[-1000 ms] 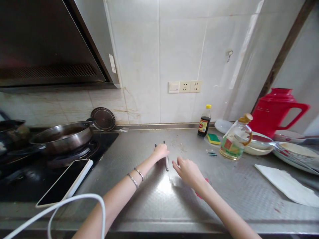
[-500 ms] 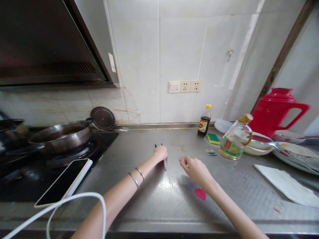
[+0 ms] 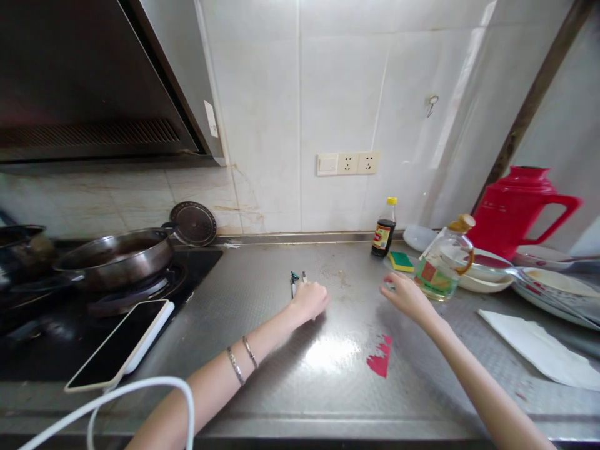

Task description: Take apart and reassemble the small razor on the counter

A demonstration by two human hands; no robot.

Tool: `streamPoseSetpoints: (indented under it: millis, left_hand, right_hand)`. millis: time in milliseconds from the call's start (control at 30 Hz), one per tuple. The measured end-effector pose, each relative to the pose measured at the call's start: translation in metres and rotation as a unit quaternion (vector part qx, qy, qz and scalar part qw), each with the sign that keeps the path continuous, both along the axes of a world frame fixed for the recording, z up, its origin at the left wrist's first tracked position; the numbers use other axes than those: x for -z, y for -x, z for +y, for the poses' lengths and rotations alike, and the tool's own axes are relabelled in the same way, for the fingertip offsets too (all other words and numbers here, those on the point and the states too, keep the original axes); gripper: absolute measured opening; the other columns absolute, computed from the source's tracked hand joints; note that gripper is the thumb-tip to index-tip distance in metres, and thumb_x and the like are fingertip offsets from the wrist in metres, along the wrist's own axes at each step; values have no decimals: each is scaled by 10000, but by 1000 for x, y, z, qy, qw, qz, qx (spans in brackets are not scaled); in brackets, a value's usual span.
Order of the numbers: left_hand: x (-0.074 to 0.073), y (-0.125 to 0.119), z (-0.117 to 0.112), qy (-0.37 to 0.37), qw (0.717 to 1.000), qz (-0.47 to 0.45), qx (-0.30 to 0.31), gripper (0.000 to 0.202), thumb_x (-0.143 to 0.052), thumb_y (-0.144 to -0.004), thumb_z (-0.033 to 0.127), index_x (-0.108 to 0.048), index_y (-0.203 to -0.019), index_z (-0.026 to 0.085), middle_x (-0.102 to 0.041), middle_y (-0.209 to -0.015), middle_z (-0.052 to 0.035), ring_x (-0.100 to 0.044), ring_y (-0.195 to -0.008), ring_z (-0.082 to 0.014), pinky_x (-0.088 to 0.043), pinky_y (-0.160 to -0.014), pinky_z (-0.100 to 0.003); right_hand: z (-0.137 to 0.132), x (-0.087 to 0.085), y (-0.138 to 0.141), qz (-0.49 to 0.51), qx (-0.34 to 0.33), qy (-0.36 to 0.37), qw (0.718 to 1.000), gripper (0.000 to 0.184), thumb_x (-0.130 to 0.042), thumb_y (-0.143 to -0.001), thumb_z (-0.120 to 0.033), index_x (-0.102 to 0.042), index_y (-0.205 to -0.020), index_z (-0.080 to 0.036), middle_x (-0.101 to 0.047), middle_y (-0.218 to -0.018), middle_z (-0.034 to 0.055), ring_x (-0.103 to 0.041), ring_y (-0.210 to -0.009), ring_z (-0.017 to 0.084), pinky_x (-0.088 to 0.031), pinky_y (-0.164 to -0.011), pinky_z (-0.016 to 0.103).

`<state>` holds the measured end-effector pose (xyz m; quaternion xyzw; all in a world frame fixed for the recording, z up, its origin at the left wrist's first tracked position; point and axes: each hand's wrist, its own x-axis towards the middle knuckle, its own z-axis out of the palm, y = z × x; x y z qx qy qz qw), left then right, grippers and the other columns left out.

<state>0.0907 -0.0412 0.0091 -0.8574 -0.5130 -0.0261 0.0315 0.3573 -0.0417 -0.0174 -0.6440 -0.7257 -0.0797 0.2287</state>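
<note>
Head view, looking down on steel surface (image 3: pixel 281 387) of kitchen. Left hand (image 3: pixel 311 300) lying palm down near middle of surface, fingers (image 3: pixel 321 299) curled and clenched on two thin sticks (image 3: pixel 295 277), with ends, one dark and one pale, poking out beyond hand toward wall. Two bracelets (image 3: pixel 241 360) on left forearm. Right hand (image 3: pixel 409 295) stretched out further to right, low over surface, fingers (image 3: pixel 390 291) released and loosely spread, grasping nothing. Just beside oil bottle (image 3: pixel 440 267); not possible to tell whether touching surface or something small under palm. Red scrap (image 3: pixel 380 357) flat on surface between both forearms, nearer to right one, apart from both hands. Behind right hand, green and yellow sponge (image 3: pixel 402 260) on small dish, and dark sauce bottle (image 3: pixel 385 230) with yellow cap, upright near wall. Further right, red jug (image 3: pixel 520 203), stacked plates (image 3: pixel 553 286) and white paper (image 3: pixel 539 350). On left side, pan (image 3: pixel 112 257) on stove, phone (image 3: pixel 119 342) screen up at stove edge, white cable (image 3: pixel 140 382) in foreground.
</note>
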Motion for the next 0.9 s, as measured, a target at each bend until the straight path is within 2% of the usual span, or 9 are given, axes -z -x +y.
streamPoseSetpoints:
  millis: [100, 167, 233, 333, 500, 667, 900]
  left_hand:
    - [5, 3, -18, -18, 998, -16, 55, 386, -335, -876, 263, -691, -841, 118, -683, -802, -154, -658, -782, -260, -497, -702, -387]
    - [8, 6, -25, -15, 997, -25, 65, 389, -327, -876, 267, -687, -828, 128, -684, -782, -140, -659, -749, -249, -495, -684, -377]
    - [10, 8, -30, -11, 997, -35, 66, 384, -327, -874, 267, -684, -820, 137, -684, -772, -130, -657, -732, -241, -490, -675, -365]
    - [9, 10, -35, 0, 997, -53, 61, 378, -333, -873, 275, -682, -805, 148, -682, -754, -115, -649, -708, -217, -473, -663, -328]
    - [7, 12, -39, 33, 994, -93, 53, 345, -374, -862, 285, -674, -749, 157, -665, -693, -83, -621, -645, -170, -422, -617, -259]
    - [7, 15, -39, 50, 990, -119, 54, 341, -383, -857, 289, -659, -711, 154, -650, -658, -68, -583, -587, -144, -384, -587, -243]
    - [9, 25, -27, 32, 989, -142, 30, 373, -367, -859, 325, -642, -666, 164, -640, -640, -57, -566, -587, -142, -359, -570, -243]
  right_hand:
    - [20, 19, -39, 3, -24, 0, 1000, 471, -524, -745, -424, -561, -1081, -96, -574, -1102, 195, -544, -1049, 301, -421, -882, 385]
    - [28, 31, -55, 5, -34, 10, 999, 606, -538, -718, -484, -519, -1171, -82, -519, -1213, 218, -485, -1140, 329, -396, -935, 420]
    - [34, 40, -65, 10, -37, 26, 999, 659, -530, -710, -508, -494, -1214, -84, -512, -1243, 212, -465, -1172, 327, -373, -970, 431]
    - [37, 48, -72, 7, -41, 52, 998, 657, -510, -718, -510, -499, -1219, -85, -543, -1227, 196, -486, -1162, 312, -359, -997, 413]
    - [39, 51, -76, 10, -54, 57, 997, 627, -468, -745, -512, -526, -1187, -70, -576, -1186, 203, -536, -1113, 291, -390, -978, 384]
    - [39, 51, -80, 39, -68, 50, 996, 574, -497, -730, -486, -550, -1164, -115, -606, -1160, 169, -565, -1077, 282, -417, -952, 390]
    - [40, 45, -88, 74, -68, 91, 991, 486, -526, -706, -415, -589, -1108, -148, -645, -1104, 137, -609, -1003, 272, -459, -889, 379]
